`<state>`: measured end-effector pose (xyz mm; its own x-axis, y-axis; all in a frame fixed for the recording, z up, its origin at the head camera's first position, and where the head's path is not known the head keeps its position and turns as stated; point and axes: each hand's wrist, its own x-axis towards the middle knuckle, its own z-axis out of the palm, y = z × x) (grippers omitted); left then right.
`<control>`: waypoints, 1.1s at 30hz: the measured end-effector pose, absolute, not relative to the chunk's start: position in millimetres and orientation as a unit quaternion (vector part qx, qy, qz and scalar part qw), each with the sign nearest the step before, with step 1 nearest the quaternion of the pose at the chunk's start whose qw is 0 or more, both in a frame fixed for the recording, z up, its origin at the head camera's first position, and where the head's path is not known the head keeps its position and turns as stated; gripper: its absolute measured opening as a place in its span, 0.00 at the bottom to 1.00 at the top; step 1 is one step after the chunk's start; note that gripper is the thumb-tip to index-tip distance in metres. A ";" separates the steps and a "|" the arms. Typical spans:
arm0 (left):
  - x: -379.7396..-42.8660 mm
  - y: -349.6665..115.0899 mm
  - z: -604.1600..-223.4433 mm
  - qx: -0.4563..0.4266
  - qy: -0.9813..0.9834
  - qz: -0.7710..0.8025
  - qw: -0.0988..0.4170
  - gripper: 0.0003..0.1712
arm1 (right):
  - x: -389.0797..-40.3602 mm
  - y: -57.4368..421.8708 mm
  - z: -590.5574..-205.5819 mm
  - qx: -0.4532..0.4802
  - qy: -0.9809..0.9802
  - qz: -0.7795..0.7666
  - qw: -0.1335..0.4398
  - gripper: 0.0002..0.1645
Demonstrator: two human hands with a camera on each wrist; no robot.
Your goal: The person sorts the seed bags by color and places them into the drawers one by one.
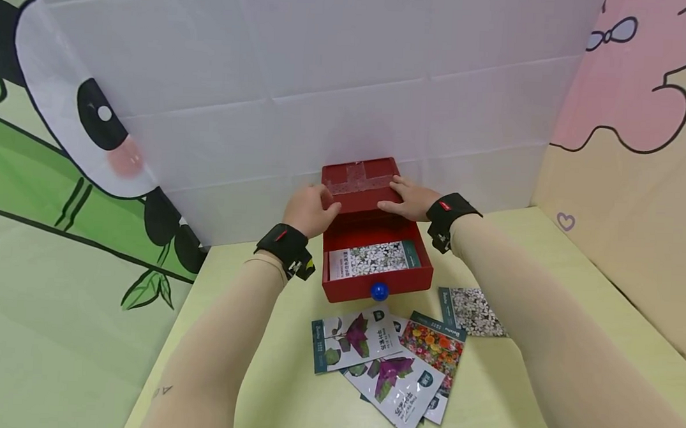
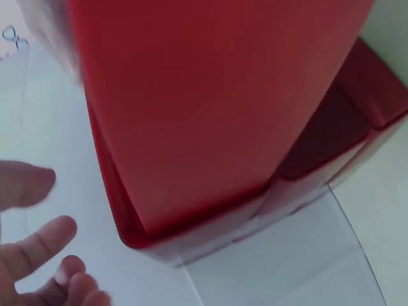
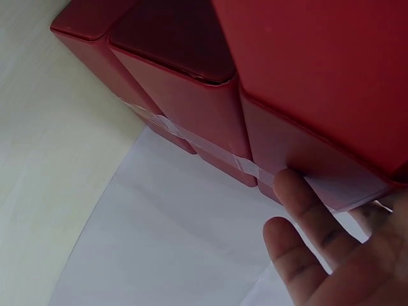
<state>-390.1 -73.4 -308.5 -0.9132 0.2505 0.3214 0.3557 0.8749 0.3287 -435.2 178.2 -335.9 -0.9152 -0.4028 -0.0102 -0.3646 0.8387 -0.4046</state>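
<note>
A red box (image 1: 359, 201) with clear tape across its top stands against the white backdrop. Its drawer (image 1: 423, 276) with a blue knob (image 1: 380, 291) is pulled out and holds a white-flower seed packet (image 1: 372, 259). My left hand (image 1: 308, 212) is beside the box's left edge, its loosely bent fingers (image 2: 48, 239) apart from the red wall in the left wrist view. My right hand (image 1: 414, 200) lies at the right edge, thumb and fingers spread over the top. In the right wrist view, straight fingers (image 3: 315, 220) reach along the box's side.
In front of the drawer, several seed packets (image 1: 360, 336) overlap on the pale yellow table (image 1: 278, 390), with purple and orange flowers printed on them. Another white-flower packet (image 1: 476, 312) lies to their right, partly behind the right forearm. Printed cloth walls (image 1: 349, 80) enclose the table.
</note>
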 end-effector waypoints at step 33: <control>-457.6 -79.9 -343.7 -0.255 -0.960 -0.119 0.010 0.35 | -436.3 177.4 -338.5 -0.195 0.958 -0.203 0.052 0.51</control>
<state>-457.6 -79.9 -343.7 -0.8699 0.4866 0.0801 0.4915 0.8419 0.2228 -436.3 177.4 -338.5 -0.9182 -0.3956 -0.0194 -0.3536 0.8410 -0.4096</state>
